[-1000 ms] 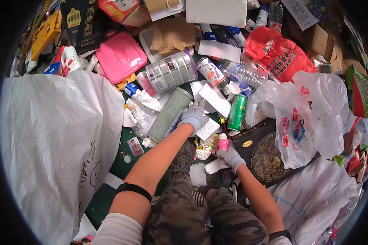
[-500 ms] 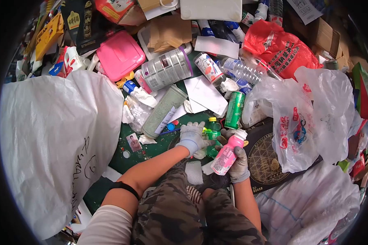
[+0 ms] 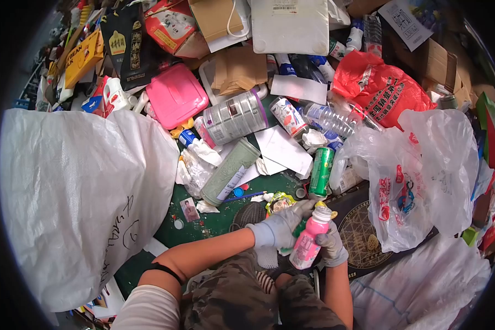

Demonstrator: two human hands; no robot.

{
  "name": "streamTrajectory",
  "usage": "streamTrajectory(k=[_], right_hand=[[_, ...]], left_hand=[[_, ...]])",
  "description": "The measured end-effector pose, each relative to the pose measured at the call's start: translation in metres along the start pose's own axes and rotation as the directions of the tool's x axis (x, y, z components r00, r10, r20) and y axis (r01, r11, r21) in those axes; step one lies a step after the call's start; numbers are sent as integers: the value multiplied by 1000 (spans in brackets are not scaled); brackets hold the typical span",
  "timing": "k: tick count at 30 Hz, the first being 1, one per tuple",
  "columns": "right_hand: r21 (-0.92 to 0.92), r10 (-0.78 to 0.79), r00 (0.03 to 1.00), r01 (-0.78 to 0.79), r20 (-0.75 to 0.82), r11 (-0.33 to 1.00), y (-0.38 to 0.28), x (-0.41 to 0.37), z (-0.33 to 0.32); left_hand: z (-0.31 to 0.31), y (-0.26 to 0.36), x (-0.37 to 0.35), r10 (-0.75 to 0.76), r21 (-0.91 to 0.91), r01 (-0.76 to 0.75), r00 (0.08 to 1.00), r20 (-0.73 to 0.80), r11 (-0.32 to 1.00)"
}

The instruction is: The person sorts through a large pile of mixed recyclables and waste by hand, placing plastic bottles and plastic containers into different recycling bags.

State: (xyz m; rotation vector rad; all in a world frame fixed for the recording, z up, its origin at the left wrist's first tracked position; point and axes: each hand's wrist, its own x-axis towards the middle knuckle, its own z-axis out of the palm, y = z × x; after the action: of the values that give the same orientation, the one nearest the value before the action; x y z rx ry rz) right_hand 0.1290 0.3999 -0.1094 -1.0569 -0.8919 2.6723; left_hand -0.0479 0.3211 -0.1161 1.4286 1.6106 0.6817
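Observation:
Near the lower middle, my right hand (image 3: 333,245), in a grey glove, is wrapped round a pink bottle (image 3: 309,242) with a white neck, tilted to the right. Close to its left side is my left hand (image 3: 283,224), also gloved, with its fingers bent toward the bottle's neck. Green plastic shows partly behind my left hand, and its grip there is mostly hidden. Just above that hand lies a colourful wrapper (image 3: 280,202). A green can (image 3: 320,172) stands out above the pink bottle.
White sack (image 3: 88,203) at left; clear plastic bags (image 3: 423,170) and a black patterned box (image 3: 363,225) at right. Across the green surface (image 3: 214,223) lie a grey-green cylinder (image 3: 231,171), a large tin (image 3: 235,116), papers and a pink lid (image 3: 177,94). Red bag (image 3: 379,91) beyond.
My left hand has moved right and down, beside the pink bottle. The bottle is lower and more upright. The green bottle is now mostly hidden, and the colourful wrapper shows. The view has shifted.

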Motion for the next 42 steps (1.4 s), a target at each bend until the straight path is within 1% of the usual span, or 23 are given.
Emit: streamTrajectory(k=[2, 3, 4, 5, 6, 7, 8, 9, 10, 13, 17, 19, 20, 23, 25, 27, 29, 32, 33, 37, 40, 41, 42], right_hand=[[67, -111, 994, 110, 5, 992, -2, 3, -3], [100, -166, 986, 165, 3, 981, -2, 5, -5], [225, -190, 980, 197, -50, 954, 2, 4, -3], [356, -270, 961, 271, -55, 894, 2, 9, 5], [411, -260, 962, 272, -86, 870, 2, 8, 9], [463, -246, 963, 270, -114, 844, 2, 6, 12], [465, -246, 966, 256, -83, 848, 4, 6, 14], [465, -248, 967, 244, -53, 851, 7, 6, 16], [464, -232, 972, 221, -33, 858, 10, 6, 17], [488, -154, 988, 121, 29, 864, 16, 4, 20], [435, -145, 986, 95, 83, 895, 13, -1, 10], [465, -186, 981, 139, 56, 874, 11, -4, 7], [483, -200, 979, 155, 42, 861, 10, -5, 5], [539, -231, 973, 205, -20, 817, 9, -7, 11], [564, -197, 980, 181, -33, 806, 7, -4, 17], [548, -183, 983, 149, 7, 823, 5, -1, 21], [539, -172, 985, 153, -16, 828, 6, -1, 21], [473, -304, 951, 295, -60, 830, -1, 2, 12], [475, -269, 958, 282, -97, 833, -7, -2, 9], [476, -271, 942, 335, -200, 813, -30, 0, -1], [499, -203, 960, 274, -191, 823, -36, 3, -2], [517, -135, 983, 182, -126, 836, -32, 4, -5], [428, -150, 970, 220, -190, 877, -26, 6, -3]], left_hand=[[-23, 14, -1, 171, -242, -125, 968, 183, 962], [-55, 18, 9, -37, -304, 213, 867, 496, 929], [-72, 1, 25, -90, -391, 339, 841, 534, 856], [-77, -19, 43, -48, -406, 143, 971, 236, 902], [-103, -7, 66, -148, 105, 148, 989, -5, 983], [-103, -37, 96, 31, 438, 58, 981, -193, 897], [-116, -44, 128, -89, 630, 168, 984, -154, 759], [-105, -95, 154, 47, 811, 170, 971, -236, 560], [-113, -100, 167, 96, 893, 142, 975, -201, 427], [-108, -98, 179, -181, 902, 204, 973, -143, 381], [-90, -87, 150, -152, 928, -120, 971, 184, 353], [-100, -65, 125, -88, 843, -116, 978, 190, 526], [-109, -59, 113, -26, 669, -23, 998, 63, 743], [-138, -49, 116, 50, 306, -16, 993, -104, 952], [-156, -21, 146, 78, 494, -114, 993, 92, 862], [-152, -25, 190, 132, 531, -192, 980, 149, 825], [-149, -31, 218, 19, -47, -5, 955, 297, 999], [-160, -38, 240, -145, -507, 508, 791, 594, 696], [-159, -36, 233, -87, -657, 454, 855, 512, 602], [-152, -73, 203, -174, -615, 610, 767, 618, 500], [-124, -113, 155, -150, -580, 554, 787, 598, 597], [-118, -114, 131, -152, -680, 653, 749, 645, 333], [-107, -115, 115, -125, -752, 619, 784, 607, 229]])
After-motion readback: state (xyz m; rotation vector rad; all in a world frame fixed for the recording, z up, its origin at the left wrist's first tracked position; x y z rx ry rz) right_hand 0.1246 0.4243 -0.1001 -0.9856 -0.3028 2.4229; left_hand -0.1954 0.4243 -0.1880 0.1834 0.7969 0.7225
